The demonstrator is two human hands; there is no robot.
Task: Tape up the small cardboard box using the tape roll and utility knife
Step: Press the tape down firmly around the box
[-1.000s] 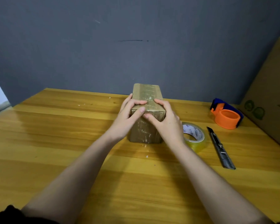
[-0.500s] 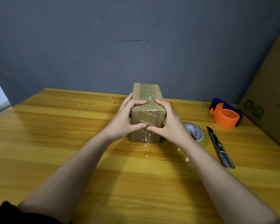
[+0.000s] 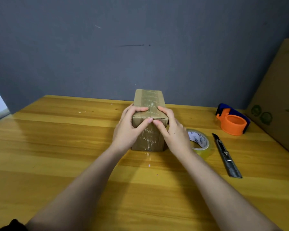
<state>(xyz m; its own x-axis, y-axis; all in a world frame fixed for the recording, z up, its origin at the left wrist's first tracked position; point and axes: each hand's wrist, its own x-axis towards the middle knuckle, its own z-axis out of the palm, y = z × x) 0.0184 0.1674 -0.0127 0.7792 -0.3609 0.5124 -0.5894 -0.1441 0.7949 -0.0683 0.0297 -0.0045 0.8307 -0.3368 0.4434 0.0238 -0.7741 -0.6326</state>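
A small brown cardboard box stands on the wooden table, with clear printed tape running along its top and down its near face. My left hand clasps the box's left side, fingers on the top edge and thumb on the near face. My right hand clasps the right side the same way, and the two thumbs meet at the middle of the near face just below the top edge. A clear tape roll lies flat just right of my right wrist. A grey utility knife lies further right.
An orange and blue tape dispenser sits at the back right. A large cardboard box leans at the right edge. A grey wall stands close behind the table. Small tape scraps lie near the box's front.
Both thumbs have slid back up the box's near face from its middle to just under the top edge. The box, tape roll and knife have not moved.
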